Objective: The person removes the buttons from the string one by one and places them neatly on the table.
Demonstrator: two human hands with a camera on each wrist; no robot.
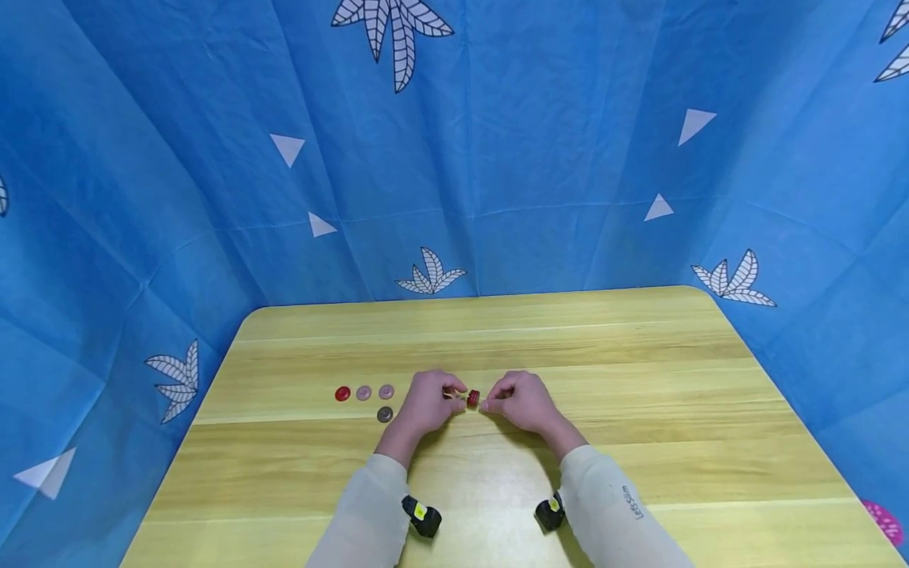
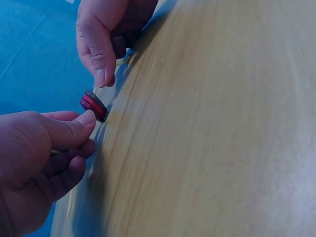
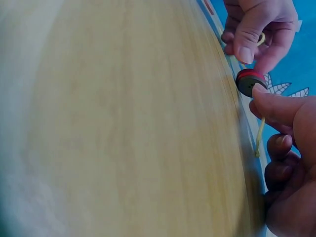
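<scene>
Between the two hands, in the head view, is a small stack of red and dark buttons threaded on a yellowish cord. My left hand pinches the cord on the left side of the stack, its thumb and forefinger close to the buttons. On the other side my right hand pinches the cord too; in the right wrist view its thumb tip lies against the dark button's face. A short cord end hangs below that hand.
Left of the hands lie a red button, two pinkish buttons, one of them a pink button, and a dark grey button. All rest on a wooden table. A blue patterned curtain hangs behind and beside it.
</scene>
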